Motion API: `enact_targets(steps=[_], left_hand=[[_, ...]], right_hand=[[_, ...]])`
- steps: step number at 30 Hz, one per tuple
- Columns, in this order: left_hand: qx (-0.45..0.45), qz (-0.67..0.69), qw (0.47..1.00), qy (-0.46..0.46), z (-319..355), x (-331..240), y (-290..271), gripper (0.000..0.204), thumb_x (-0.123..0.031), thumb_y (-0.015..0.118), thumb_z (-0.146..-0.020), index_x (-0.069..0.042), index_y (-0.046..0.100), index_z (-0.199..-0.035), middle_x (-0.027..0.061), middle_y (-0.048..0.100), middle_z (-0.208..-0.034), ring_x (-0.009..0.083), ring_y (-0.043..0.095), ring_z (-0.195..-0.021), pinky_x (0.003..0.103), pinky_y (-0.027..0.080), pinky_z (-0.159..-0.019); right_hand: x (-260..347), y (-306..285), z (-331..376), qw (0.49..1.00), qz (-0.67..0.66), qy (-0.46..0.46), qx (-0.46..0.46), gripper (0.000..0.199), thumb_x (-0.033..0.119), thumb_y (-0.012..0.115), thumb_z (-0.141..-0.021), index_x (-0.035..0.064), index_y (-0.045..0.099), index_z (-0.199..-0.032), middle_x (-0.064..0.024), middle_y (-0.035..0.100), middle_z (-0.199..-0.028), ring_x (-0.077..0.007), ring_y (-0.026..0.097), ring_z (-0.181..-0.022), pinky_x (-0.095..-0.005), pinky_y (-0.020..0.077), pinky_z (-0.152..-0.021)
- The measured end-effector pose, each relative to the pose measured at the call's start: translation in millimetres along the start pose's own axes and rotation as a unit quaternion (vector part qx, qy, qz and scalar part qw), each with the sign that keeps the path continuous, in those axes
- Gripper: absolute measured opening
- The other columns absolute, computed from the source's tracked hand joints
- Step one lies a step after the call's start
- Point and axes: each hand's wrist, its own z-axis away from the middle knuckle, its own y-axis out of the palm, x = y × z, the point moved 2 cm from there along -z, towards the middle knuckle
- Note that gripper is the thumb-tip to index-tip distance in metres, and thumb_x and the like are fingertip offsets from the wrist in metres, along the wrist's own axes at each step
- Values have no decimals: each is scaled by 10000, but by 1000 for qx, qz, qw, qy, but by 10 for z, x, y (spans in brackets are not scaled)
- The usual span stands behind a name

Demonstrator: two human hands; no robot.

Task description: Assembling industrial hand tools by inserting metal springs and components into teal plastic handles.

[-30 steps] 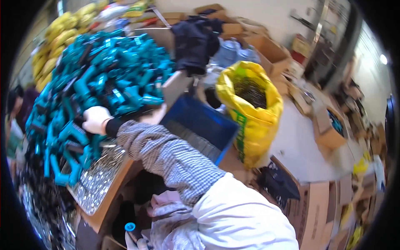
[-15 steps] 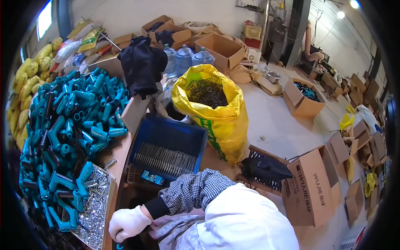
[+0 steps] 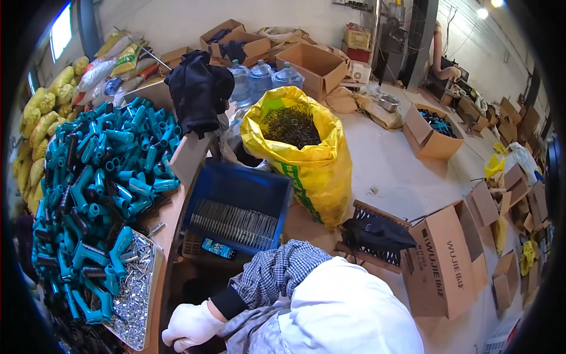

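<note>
My right hand [image 3: 191, 326], in a white glove, is low in the picture beside the wooden bench edge [image 3: 158, 307]. Its fingers are curled closed, and whatever they hold is hidden at the lower rim. My left hand is out of sight. Left of the glove, a shallow tray [image 3: 141, 289] holds many small shiny metal fasteners. Teal pistol-shaped plastic parts [image 3: 112, 159], some with black pieces, lie in a big heap on the bench and partly over the tray. Ahead of my forearm, a blue bin [image 3: 277, 189] contains a row of thin metal rods [image 3: 236, 224].
A yellow sack [image 3: 330, 171] full of small dark pieces stands beyond the bin. Dark cloth [image 3: 197, 91] hangs at the bench's far end. Cardboard boxes [image 3: 442, 265] and a crate with a black bag [image 3: 377, 236] stand at the right. Water jugs [image 3: 260, 82] are behind.
My right hand has shifted slightly right and downward. The small teal piece seen below its fingers earlier no longer shows. The view has tilted a little.
</note>
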Motion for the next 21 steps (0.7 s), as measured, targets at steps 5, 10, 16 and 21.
enact_targets(steps=[5,10,16,21], left_hand=[[-5,6,999,36,49,-56,65,599,-227,637,-943,52,501,-1455,199,683,-1203,251,648,-928,348,537,-791],[-8,10,1000,12,113,34,0,602,-225,650,-935,62,507,-1444,192,684,-1206,261,649,-952,346,532,-816],[-54,54,995,-59,321,67,-109,629,-234,722,-903,60,530,-1426,208,667,-1293,267,645,-1105,338,515,-929],[-68,58,995,-36,344,251,-157,613,-385,728,-848,34,623,-1283,211,706,-1016,216,693,-916,365,547,-842]], right_hand=[[-20,58,74,996,75,28,25,228,291,620,-916,84,706,-952,-155,705,-810,-374,675,-771,-460,523,-676],[-47,199,68,997,51,32,39,227,288,611,-922,84,710,-931,-156,704,-816,-367,676,-777,-459,527,-682],[200,262,-56,994,-53,39,87,223,292,592,-949,92,688,-974,-164,701,-853,-382,678,-808,-452,546,-727],[99,461,-110,994,24,9,103,238,275,580,-987,79,669,-1087,-165,693,-926,-375,678,-868,-454,551,-774]])
